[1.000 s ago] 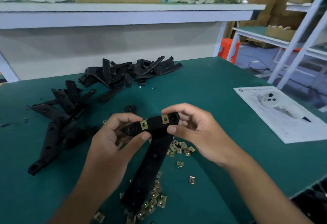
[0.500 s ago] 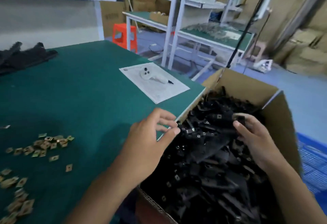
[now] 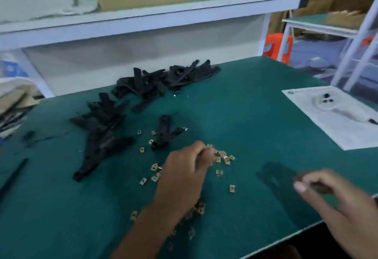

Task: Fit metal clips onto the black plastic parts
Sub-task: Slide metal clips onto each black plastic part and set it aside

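Left hand (image 3: 184,168) reaches with curled fingers into the scattered metal clips (image 3: 222,156) near the middle of the green table (image 3: 255,99), though I cannot tell whether a clip is pinched yet. Blurred at the near right, my right hand (image 3: 327,195) seems to grip a black plastic part (image 3: 274,177), while more black parts (image 3: 163,83) lie heaped at the far left. I judge this the clip-picking step; next I must pinch one clip and line it up on the part.
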### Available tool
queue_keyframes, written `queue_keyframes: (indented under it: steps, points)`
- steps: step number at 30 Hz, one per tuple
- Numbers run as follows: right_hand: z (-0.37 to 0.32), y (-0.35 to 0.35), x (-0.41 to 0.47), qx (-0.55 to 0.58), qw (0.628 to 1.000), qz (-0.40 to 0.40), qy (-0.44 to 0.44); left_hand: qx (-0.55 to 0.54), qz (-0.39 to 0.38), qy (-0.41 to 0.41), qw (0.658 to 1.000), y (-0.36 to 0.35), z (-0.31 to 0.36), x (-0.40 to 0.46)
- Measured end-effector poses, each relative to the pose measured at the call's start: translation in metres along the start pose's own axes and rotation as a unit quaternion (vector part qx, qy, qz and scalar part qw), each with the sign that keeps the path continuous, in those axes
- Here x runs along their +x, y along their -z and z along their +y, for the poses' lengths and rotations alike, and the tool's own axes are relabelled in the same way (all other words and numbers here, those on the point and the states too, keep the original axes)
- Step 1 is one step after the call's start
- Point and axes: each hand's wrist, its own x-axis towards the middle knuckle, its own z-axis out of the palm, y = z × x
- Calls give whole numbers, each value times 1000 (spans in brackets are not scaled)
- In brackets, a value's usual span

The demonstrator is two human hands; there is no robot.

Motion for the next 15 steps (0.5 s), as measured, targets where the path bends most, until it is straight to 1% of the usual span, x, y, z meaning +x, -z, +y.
queue_keyframes:
  steps: [2, 3, 4, 5, 6, 7, 9, 11, 15]
  points:
    - [-52, -38, 23, -18, 986, -123, 110, 70, 84, 28, 994, 29, -39, 8]
    - [-63, -55, 33, -30, 974, -178, 137, 115, 114, 47, 986, 40, -56, 10]
    - [-70, -72, 43, -56, 963, -217, 152, 162, 120, 74, 977, 49, -70, 13]
    - [-72, -85, 53, -91, 952, -246, 158, 196, 108, 94, 970, 54, -84, 14]
    - [-77, -95, 63, -126, 944, -267, 148, 208, 91, 111, 968, 57, -94, 15]
    - [-80, -104, 71, -141, 942, -261, 156, 203, 82, 124, 968, 59, -100, 15]
    - [-86, -120, 80, -136, 950, -220, 174, 176, 88, 133, 971, 57, -109, 17]
    - [-85, -130, 87, -134, 956, -194, 176, 164, 108, 121, 973, 54, -116, 18]
    - [-87, -137, 96, -166, 949, -183, 198, 102, 166, 125, 973, 50, -120, 18]
